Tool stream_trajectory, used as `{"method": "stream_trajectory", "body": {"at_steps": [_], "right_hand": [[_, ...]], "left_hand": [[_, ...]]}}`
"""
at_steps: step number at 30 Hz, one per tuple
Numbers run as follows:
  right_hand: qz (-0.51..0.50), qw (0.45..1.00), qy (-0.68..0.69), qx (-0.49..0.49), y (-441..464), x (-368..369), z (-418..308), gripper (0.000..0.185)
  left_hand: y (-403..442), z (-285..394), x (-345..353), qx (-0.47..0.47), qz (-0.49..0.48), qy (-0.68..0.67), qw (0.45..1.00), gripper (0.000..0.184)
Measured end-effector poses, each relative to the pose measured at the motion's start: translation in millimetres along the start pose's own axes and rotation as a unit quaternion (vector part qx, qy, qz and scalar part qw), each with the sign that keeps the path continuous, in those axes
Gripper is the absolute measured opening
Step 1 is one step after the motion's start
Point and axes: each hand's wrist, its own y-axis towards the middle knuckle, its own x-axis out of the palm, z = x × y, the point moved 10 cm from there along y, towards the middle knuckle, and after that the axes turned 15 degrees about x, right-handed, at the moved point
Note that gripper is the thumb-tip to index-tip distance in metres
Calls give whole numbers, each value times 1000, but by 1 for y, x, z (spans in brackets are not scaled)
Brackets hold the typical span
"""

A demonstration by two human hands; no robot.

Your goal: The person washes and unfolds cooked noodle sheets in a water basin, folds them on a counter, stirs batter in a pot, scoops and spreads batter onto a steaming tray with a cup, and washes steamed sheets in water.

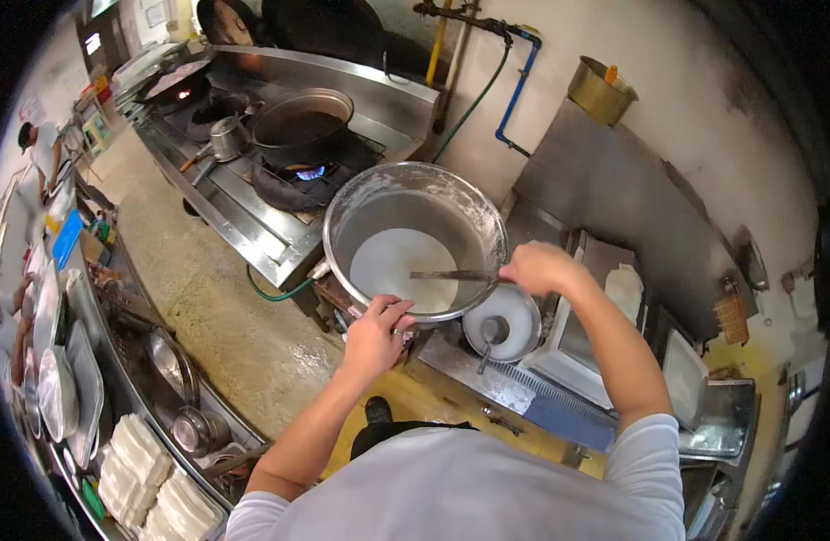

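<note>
A large steel pot (365, 212) with white residue on its inner wall holds a cloudy white liquid (401, 257). My left hand (382, 332) grips the pot's near rim, with a ring on one finger. My right hand (534, 269) is closed round the handle end of a long flat utensil (451, 275), whose other end reaches over or into the liquid; how deep it goes is hard to tell. Just below my right hand, a white round container (525, 323) has a ladle (493, 332) in it.
A wok (302, 131) sits by a lit blue flame on the steel stove (244, 212). Metal pitcher (225, 140) stands left of it. Shelves with trays and stacked white packs (131, 469) line the left. A person (45, 149) stands far left. Brass-coloured pot (602, 92) is upper right.
</note>
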Motion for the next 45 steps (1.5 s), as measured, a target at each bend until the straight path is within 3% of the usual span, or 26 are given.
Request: {"method": "stream_trajectory", "body": {"at_steps": [6,10,13,16,19,20,23,28,31,34,37,38,39,41,45], "right_hand": [[92,992,53,-61,-58,20,-57,21],[248,962,-58,-94,-82,21,-83,34],[258,962,-63,-66,-75,26,-70,37],[212,965,-116,-99,-63,27,-50,35],[27,972,-158,-174,-67,12,-40,30],[5,975,-148,-168,-69,-2,-37,21],[-21,975,-131,-177,-73,-29,-34,19],[-25,978,-78,-192,-83,-20,-44,19],[119,966,-65,-221,-76,17,-58,21],[248,946,-83,-190,-70,30,-55,31],[261,934,-144,-196,-61,28,-39,28],[203,939,-147,-235,-55,25,-29,29],[128,964,-135,-192,-53,14,-24,16],[51,963,-161,-208,-68,-10,-26,17],[16,969,-141,-200,-83,-37,-36,17]], "left_hand": [[-1,-3,1,-25,6,-9,1000,26],[-3,-2,2,-27,12,3,1000,26],[-3,2,0,-32,16,23,999,28],[-4,4,1,-36,15,39,998,31],[-7,8,3,-48,16,46,998,34],[-7,9,3,-54,16,49,997,35],[-8,8,2,-61,18,57,996,32],[-6,7,2,-85,13,59,994,21],[-5,7,1,-89,9,59,994,18],[-5,8,1,-89,0,66,994,18],[-5,9,1,-90,-11,79,993,18],[-5,8,2,-87,-11,77,993,18],[-5,7,2,-85,-11,74,994,18],[-5,7,2,-82,-11,70,994,18],[-6,6,1,-75,-5,71,995,18]]}}
